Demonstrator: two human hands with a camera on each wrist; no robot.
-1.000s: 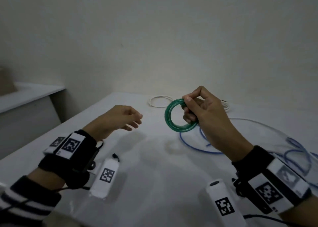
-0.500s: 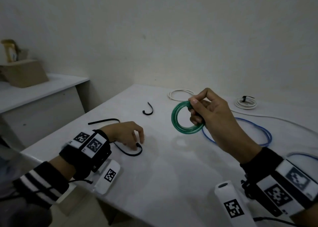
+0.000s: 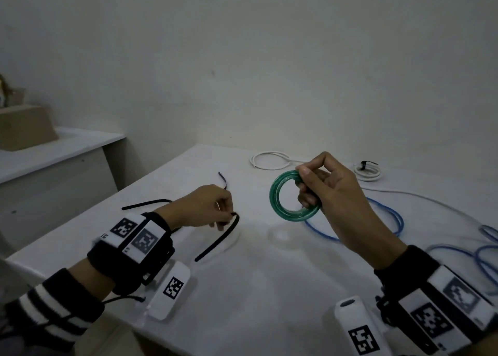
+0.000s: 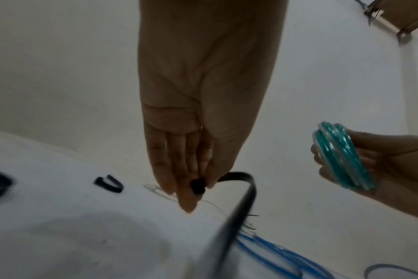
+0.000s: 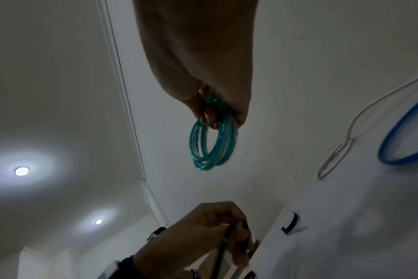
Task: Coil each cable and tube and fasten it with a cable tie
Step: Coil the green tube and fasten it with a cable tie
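Lifted off the bench [image 3: 269,288] since 0.5 s ago, the black cable tie [image 3: 219,239] now hangs from the left hand [image 3: 200,207], pinched at its head between thumb and fingers [image 4: 179,169], its tail slanting down toward the surface. The right hand [image 3: 331,194] still holds the green tube coil [image 3: 291,196] upright above the bench, thumb and curled fingers [image 5: 210,113] clamping its loops. 2 more black ties [image 3: 147,204] lie behind the left hand, and a blue cable [image 3: 390,221] lies loose to the right.
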